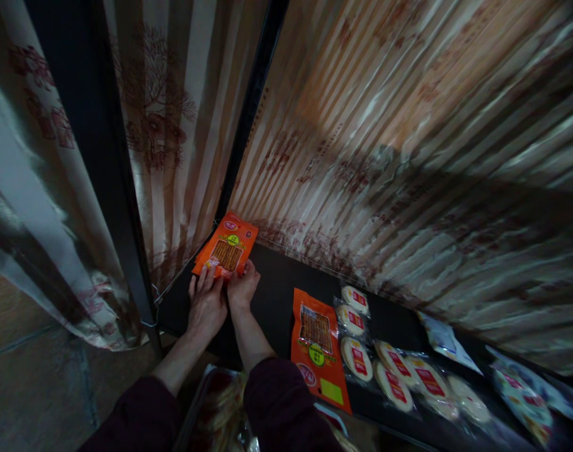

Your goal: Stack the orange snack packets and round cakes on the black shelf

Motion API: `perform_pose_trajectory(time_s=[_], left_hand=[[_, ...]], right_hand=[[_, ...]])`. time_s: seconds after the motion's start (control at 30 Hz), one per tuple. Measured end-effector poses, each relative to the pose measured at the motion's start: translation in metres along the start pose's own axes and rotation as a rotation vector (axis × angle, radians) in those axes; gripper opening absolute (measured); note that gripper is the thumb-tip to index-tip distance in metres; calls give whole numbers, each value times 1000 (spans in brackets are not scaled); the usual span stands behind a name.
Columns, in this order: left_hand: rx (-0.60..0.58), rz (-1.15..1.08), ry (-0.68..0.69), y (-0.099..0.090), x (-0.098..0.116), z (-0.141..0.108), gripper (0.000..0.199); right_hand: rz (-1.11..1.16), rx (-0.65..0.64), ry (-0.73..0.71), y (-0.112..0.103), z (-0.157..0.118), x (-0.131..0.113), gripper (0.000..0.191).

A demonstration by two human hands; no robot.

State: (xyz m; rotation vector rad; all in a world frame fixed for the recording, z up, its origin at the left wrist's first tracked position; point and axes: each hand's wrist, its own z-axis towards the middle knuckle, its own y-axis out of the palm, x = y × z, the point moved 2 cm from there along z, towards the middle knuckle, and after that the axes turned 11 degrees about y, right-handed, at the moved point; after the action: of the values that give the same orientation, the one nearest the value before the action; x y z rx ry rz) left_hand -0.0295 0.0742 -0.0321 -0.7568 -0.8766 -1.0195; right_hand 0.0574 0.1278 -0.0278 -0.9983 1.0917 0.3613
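Observation:
An orange snack packet (227,248) with a clear window showing brown sticks lies at the far left corner of a dark shelf (272,276). The edge of at least one more orange packet shows beneath it. My left hand (207,307) rests on the packet's near left edge, fingers stretched out. At its near right edge, my right hand (243,287) has its fingers curled round the border. A second orange packet (316,351) lies turned the other way, right of my right forearm.
Several wrapped round pale cakes (357,359) with red labels lie to the right. Beyond them are a white and blue packet (447,339) and a colourful bag (524,395). A dark post (93,157) and patterned curtains (352,157) enclose the shelf. Items sit in a tray below.

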Motion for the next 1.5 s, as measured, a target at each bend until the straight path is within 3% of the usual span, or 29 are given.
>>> perform_pose_trajectory(time_s=[0.43,0.8,0.97,1.23,1.5], left_hand=[[-20,28,95,2,23,-2,37],[-297,110,200,29,46,-42,41],[-443,163,148,32,57,-65,43],[-501,91,76,32,90,-96,35],[-651,50,-43,34,124,-133,29]], right_hand=[[50,-48,57,-25,-1,-4,34],[65,-37,57,-73,-15,14,27],[74,-24,94,-94,-27,26,25],[104,-46,105,-129,-48,35,27],[159,-46,96,-172,-70,45,26]])
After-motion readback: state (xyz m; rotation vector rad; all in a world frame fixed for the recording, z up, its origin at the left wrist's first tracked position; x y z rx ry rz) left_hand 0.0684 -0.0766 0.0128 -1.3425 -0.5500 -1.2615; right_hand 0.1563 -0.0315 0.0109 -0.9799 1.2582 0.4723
